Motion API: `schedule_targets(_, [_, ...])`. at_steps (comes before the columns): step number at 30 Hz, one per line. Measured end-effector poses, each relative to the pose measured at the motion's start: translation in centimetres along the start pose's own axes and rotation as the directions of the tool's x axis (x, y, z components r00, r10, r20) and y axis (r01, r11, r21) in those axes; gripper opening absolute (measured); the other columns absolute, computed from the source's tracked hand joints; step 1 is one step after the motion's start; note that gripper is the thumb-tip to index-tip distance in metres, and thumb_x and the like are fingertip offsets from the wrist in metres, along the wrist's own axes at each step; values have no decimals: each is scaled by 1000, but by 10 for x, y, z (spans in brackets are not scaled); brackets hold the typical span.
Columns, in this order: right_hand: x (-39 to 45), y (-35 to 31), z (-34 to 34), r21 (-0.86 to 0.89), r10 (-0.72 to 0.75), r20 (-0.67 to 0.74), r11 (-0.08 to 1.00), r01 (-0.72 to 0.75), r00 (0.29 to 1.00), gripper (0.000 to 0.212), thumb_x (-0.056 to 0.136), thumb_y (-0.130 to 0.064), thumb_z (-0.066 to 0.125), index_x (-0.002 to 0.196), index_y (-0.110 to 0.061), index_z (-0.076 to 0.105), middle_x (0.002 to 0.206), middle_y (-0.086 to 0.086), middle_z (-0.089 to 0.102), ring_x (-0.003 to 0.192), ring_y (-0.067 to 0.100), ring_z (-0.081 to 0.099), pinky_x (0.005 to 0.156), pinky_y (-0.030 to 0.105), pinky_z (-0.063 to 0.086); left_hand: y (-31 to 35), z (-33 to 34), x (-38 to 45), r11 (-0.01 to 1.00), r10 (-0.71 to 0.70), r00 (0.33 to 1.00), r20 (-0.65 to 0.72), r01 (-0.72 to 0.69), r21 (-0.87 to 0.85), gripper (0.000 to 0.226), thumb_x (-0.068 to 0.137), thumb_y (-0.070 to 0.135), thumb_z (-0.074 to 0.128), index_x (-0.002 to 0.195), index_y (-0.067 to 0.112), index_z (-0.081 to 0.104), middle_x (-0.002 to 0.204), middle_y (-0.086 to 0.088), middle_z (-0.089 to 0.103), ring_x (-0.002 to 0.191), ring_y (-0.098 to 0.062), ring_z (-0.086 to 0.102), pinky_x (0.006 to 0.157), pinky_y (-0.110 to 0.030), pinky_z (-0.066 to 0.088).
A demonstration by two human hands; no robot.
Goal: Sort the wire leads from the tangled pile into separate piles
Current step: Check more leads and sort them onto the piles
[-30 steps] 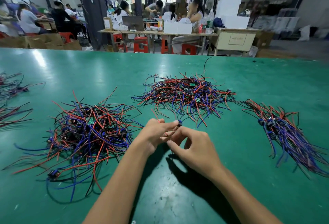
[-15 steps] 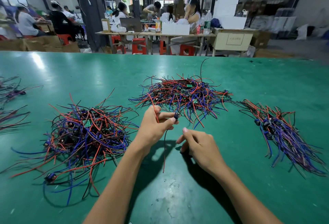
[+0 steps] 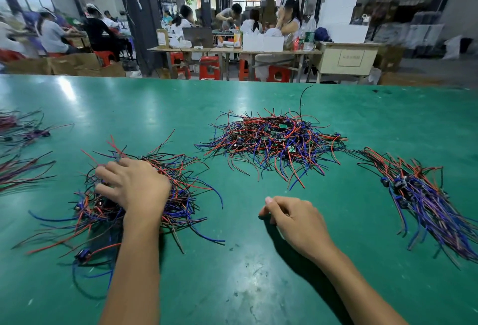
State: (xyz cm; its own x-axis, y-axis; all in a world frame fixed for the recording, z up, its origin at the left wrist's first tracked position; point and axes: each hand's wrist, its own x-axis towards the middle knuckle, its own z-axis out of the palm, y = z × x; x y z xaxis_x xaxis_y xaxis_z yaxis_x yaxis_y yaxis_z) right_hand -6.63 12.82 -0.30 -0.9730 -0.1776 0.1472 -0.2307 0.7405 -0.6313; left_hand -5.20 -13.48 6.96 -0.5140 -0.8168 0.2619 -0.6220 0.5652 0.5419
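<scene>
Mid-sort, at the drop-off step by the look of it. Left hand (image 3: 134, 187) down on top of the left pile (image 3: 134, 203), fingers spread and lying over the red, blue and black leads — pinching any single lead or merely pressing, impossible to tell, fingertips half sunk among the wires. Right hand (image 3: 292, 218) just right of that pile, resting low over the bare green table (image 3: 245, 273), fingers loosely curled, thumb near forefinger, holding nothing visible. Tangled pile (image 3: 271, 141) up and to the right of the left pile, well apart from it, small green boards showing inside. Combed pile (image 3: 424, 200) far to the right of the left pile, leads lying roughly parallel. More bundles (image 3: 23, 149) off to its left at the table edge. Next, probably: reach back toward the tangled pile and tease one lead free — calls for a fine pinch and a slow pull, since neighbours will likely drag along.
</scene>
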Motion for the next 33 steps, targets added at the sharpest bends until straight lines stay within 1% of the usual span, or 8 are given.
schedule_targets(5, [2, 2, 4, -17, 7, -58, 1000, -8, 998, 24, 97, -53, 49, 92, -40, 69, 70, -15, 69, 75, 8, 64, 69, 27, 48, 11, 1, -10, 995, 96, 995, -22, -96, 2, 81, 92, 27, 65, 149, -10, 21, 155, -29, 18, 147, -40, 10, 116, -56, 11])
schedule_targets(11, [25, 5, 3, 67, 82, -348, 996, -63, 934, 19, 89, -27, 64, 107, -32, 61, 84, -12, 62, 78, 14, 61, 69, 30, 40, 35, 8, -35, 939, 307, 941, -140, -324, -117, 51, 87, 27, 66, 134, 14, 50, 152, -18, 27, 144, -35, 17, 113, -55, 14])
schedule_targets(14, [46, 13, -8, -112, 143, -423, 972, -208, 895, 28, 91, -34, 64, 118, -28, 60, 111, 1, 57, 96, 31, 64, 79, 38, 46, 43, 22, -52, 866, 467, 880, -87, -475, -155, 31, 90, 28, 61, 121, 27, 61, 141, -6, 42, 136, -26, 28, 108, -46, 17])
schedule_targets(17, [60, 23, -12, -202, 242, -355, 923, -327, 903, 28, 94, -46, 61, 112, -26, 69, 113, 5, 54, 100, 33, 63, 78, 36, 43, 48, 39, -62, 804, 575, 818, 29, -558, -206, 20, 94, 30, 55, 110, 33, 65, 124, 5, 53, 125, -17, 34, 99, -38, 15])
schedule_targets(23, [53, 27, -11, -52, 204, -446, 966, -253, 872, 17, 97, -39, 57, 93, -27, 69, 105, 1, 64, 92, 32, 64, 73, 35, 40, 51, 63, -73, 747, 662, 726, 187, -617, -248, 18, 96, 28, 53, 104, 32, 68, 108, 9, 64, 112, -15, 47, 85, -32, 16])
schedule_targets(26, [36, 23, -13, 35, 154, -522, 987, -160, 839, 14, 93, -40, 60, 88, -28, 64, 95, -8, 64, 86, 26, 63, 69, 31, 38, 54, 65, -82, 725, 653, 700, 291, -464, -509, 19, 96, 22, 55, 104, 27, 72, 100, 8, 70, 90, -5, 60, 87, -29, 38])
schedule_targets(29, [16, 16, -10, 40, 49, -529, 999, -33, 847, 12, 90, -41, 64, 87, -29, 66, 89, -14, 64, 82, 16, 63, 69, 29, 43, 64, 62, -94, 682, 573, 679, 459, -83, -727, 22, 99, 16, 53, 110, 11, 72, 95, -2, 74, 68, -5, 64, 77, -27, 58])
schedule_targets(33, [-6, -3, 0, 28, -154, -443, 982, 186, 883, 8, 86, -38, 71, 87, -31, 68, 87, -19, 65, 66, -4, 53, 64, 25, 45, 72, 58, -101, 570, 443, 510, 737, 475, -671, 24, 105, 27, 49, 104, 7, 62, 92, -7, 72, 62, -12, 66, 56, -22, 55])
